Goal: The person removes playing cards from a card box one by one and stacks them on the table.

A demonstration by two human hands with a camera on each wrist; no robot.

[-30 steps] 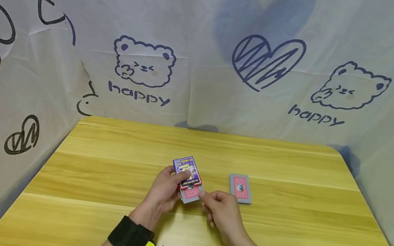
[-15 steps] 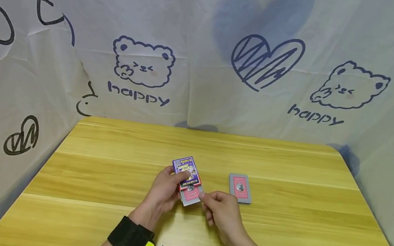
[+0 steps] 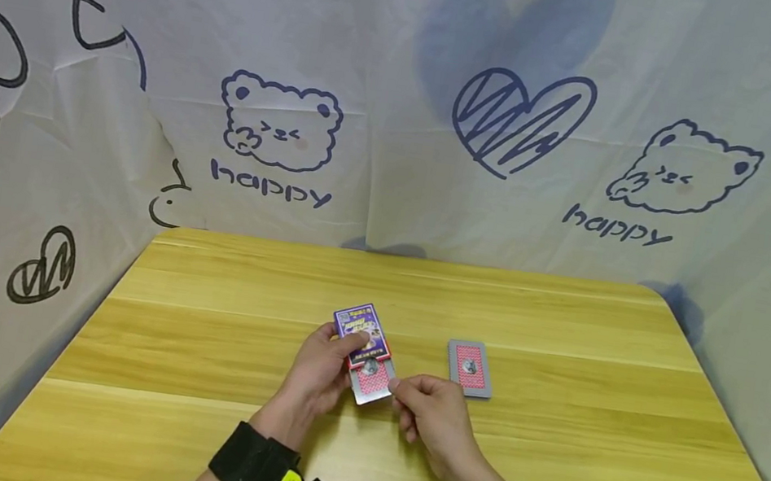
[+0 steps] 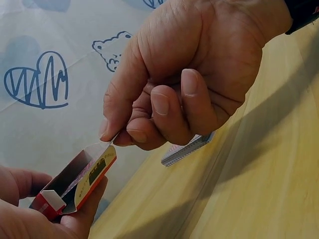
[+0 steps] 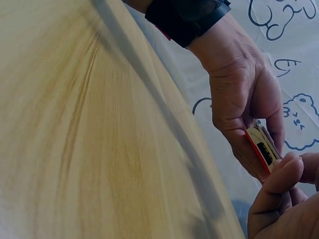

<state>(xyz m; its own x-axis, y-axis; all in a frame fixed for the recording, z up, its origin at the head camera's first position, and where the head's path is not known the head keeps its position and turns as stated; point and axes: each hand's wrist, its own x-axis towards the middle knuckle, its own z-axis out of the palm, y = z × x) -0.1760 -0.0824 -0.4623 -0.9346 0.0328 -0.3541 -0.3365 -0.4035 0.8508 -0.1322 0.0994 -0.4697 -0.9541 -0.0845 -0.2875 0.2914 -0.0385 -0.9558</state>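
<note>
In the head view my left hand (image 3: 322, 367) grips a small purple-and-red playing-card box (image 3: 360, 326), thumb across its printed face. A playing card (image 3: 373, 384) with a red patterned back and pale border sticks out of the box's near end. My right hand (image 3: 435, 413) pinches the card's right edge between thumb and index finger, its other fingers curled. In the left wrist view the box (image 4: 82, 181) shows its open end, a white side tab and a cream flap with a black mark. A squared stack of cards (image 3: 470, 368) lies face down right of the hands.
The light wooden table (image 3: 222, 349) carries the stack beyond my right hand. White cloth walls (image 3: 394, 176) with drawn bears and hearts close in the back and both sides. A black band (image 3: 254, 464) with a small dangling piece is on my left wrist.
The card has slid a little further out of the box toward me. The box has shifted slightly left and away. My right hand keeps its pinch, and the stack has not moved.
</note>
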